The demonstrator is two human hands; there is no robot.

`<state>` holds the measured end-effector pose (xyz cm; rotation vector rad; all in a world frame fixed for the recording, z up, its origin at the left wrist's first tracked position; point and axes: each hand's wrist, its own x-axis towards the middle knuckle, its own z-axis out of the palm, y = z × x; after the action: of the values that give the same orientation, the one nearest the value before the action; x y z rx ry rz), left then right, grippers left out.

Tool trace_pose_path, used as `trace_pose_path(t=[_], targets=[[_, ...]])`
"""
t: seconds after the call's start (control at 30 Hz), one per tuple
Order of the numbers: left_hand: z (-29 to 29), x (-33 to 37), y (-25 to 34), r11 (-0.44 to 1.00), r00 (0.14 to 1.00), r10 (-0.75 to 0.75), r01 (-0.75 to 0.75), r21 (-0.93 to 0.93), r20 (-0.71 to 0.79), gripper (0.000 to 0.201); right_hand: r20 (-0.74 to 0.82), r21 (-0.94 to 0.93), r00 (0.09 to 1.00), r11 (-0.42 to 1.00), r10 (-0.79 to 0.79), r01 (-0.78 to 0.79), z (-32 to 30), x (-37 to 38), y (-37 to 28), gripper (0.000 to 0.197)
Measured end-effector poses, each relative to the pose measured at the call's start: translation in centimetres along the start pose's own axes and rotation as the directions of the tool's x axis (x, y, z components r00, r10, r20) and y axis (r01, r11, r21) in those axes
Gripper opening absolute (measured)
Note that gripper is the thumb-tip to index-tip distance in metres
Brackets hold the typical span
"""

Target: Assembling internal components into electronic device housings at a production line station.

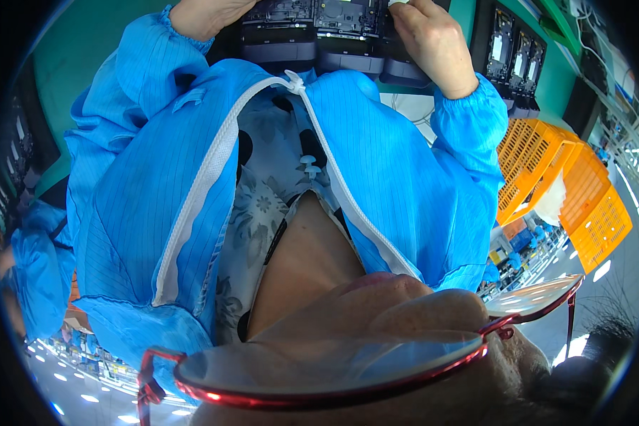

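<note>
At the top edge, a dark tray [224, 48] holds several black device housings [348, 15] with small metal parts and circuitry. My left hand [209, 15] is at the left end of this row; its fingers run out of the picture. Over the right end of the row is my right hand [429, 35], its fingers bent together at a small pale piece [398, 2], which is mostly cut off by the frame edge. What that piece is cannot be made out.
A second dark tray [481, 42] with several similar housings lies to the right on the green surface [557, 85]. Orange plastic crates [529, 167] stand beyond my right arm. At the left, a person in a blue sleeve [42, 266] is close by.
</note>
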<state>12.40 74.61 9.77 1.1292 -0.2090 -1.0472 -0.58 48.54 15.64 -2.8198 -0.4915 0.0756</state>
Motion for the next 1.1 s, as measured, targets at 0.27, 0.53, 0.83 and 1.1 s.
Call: trace_pose_path(t=[0.27,0.53,0.83,1.1], targets=[[0.1,-0.3,0.6,1.0,1.0,0.017,-0.017,-0.001,-0.014,0.024,0.06,0.096,0.998,0.995,-0.005,-0.001,-1.5,-0.3,0.6,0.025],[0.3,-0.7,0.7,1.0,1.0,0.009,-0.008,0.029,-0.023,0.028,0.117,-0.094,0.992,0.994,-0.04,0.051,-2.8,1.8,-0.8,0.024],[1.5,-0.9,0.8,0.982,0.994,0.028,-0.008,0.187,-0.103,0.023,-0.246,0.451,0.963,0.892,0.113,0.01,-0.5,6.1,-4.5,0.014],[2.3,1.7,-0.4,0.988,0.998,0.058,-0.053,0.144,-0.03,0.022,-0.305,0.302,0.95,0.953,0.071,0.026,0.3,5.9,-3.3,0.01]])
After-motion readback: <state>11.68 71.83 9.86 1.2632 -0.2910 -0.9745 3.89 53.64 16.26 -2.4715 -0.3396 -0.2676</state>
